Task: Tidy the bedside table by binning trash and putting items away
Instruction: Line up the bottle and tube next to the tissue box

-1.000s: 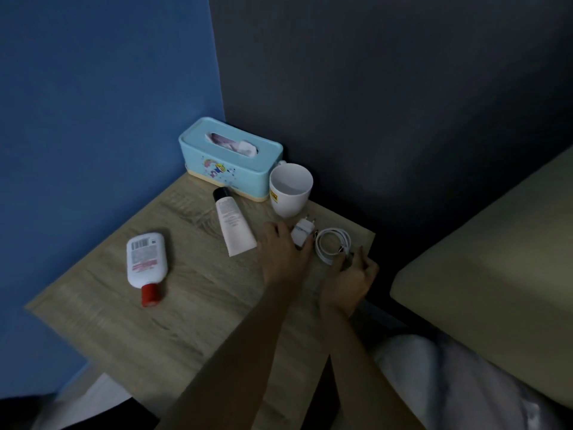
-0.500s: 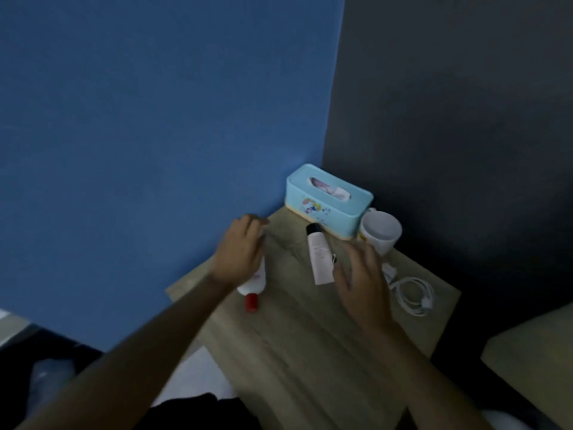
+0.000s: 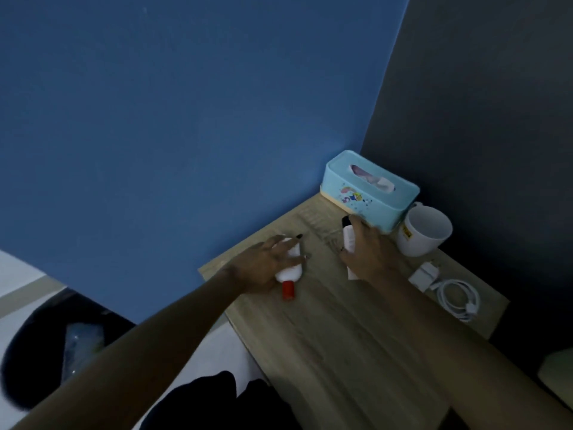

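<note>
White lotion bottle point(image 3: 290, 268) with red cap point(image 3: 288, 290), lying flat near left edge of wooden bedside table point(image 3: 341, 336); long axis about front to back, cap end toward camera. Left hand point(image 3: 263, 259) laid over bottle, fingers spread around its body, not yet lifting. White cream tube point(image 3: 348, 240) with black cap point(image 3: 345, 220), also lying flat, black cap toward light-blue tissue box point(image 3: 369, 189). Right hand point(image 3: 369, 252) over tube, fingers loosely curled on it; firm grip or not, cannot tell. Tissue box in back corner, pale tissue showing in top slot. White mug point(image 3: 423, 232) upright just beside box, inside looks empty. White charger point(image 3: 423, 276) and coiled white cable point(image 3: 459, 297) near right edge. Dark bin point(image 3: 34, 352) on floor at left, something pale inside, unclear.
</note>
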The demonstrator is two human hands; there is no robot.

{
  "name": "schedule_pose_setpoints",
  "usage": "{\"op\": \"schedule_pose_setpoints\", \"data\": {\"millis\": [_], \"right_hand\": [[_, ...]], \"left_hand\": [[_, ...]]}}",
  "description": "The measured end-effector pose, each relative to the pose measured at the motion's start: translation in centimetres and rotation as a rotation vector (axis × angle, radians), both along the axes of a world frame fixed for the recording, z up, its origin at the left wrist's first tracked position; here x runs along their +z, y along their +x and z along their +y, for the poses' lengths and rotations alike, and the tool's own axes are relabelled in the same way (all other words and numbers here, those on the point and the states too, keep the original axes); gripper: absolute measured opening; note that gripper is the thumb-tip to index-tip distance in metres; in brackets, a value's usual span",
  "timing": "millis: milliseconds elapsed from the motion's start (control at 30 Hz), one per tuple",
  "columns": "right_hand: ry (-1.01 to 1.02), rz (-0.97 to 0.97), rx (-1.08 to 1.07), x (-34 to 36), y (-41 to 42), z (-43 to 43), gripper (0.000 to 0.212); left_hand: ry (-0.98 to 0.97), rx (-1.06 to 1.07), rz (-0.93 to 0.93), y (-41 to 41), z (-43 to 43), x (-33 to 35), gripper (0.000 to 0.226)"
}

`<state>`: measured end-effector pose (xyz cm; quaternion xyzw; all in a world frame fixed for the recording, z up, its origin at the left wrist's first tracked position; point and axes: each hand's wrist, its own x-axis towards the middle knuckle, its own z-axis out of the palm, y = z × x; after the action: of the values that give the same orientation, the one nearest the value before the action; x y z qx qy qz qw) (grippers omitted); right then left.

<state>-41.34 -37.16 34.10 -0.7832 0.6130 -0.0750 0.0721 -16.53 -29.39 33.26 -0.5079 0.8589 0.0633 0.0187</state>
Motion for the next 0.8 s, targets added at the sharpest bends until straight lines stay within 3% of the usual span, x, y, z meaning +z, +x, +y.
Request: {"op": "schedule_pose_setpoints", "data": {"millis": [200, 267, 333, 433, 533, 800], "right_hand": [[0.428, -0.354, -0.085, 2.6, 0.5, -1.3, 0.05], [0.629, -0.503, -0.136, 3.1, 0.0, -2.8, 0.03], [0.986, -0.67, -0.261, 4.6, -0.6, -3.5, 0.015], [1.309, -0.954, -0.451, 5.4, -1.9, -3.8, 0.025], [1.442, -1.205, -0.569, 4.1, -2.5, -4.3, 0.036], [1.435, -1.172, -0.424, 3.0, -2.1, -4.6, 0.045]], "left_hand": [[-0.018, 0.105, 0.191, -0.7, 0.4, -1.3, 0.066], [0.01, 0.23, 0.367, -1.4, 0.5, -0.4, 0.063], [0.079, 0.398, 0.595, -2.0, 0.4, 0.9, 0.053], [0.158, 0.584, 0.865, -2.6, -0.8, 2.6, 0.03], [0.322, 0.64, 1.034, -2.6, -1.8, 3.9, 0.024], [0.317, 0.756, 1.044, -2.9, -3.5, 3.9, 0.033]]}}
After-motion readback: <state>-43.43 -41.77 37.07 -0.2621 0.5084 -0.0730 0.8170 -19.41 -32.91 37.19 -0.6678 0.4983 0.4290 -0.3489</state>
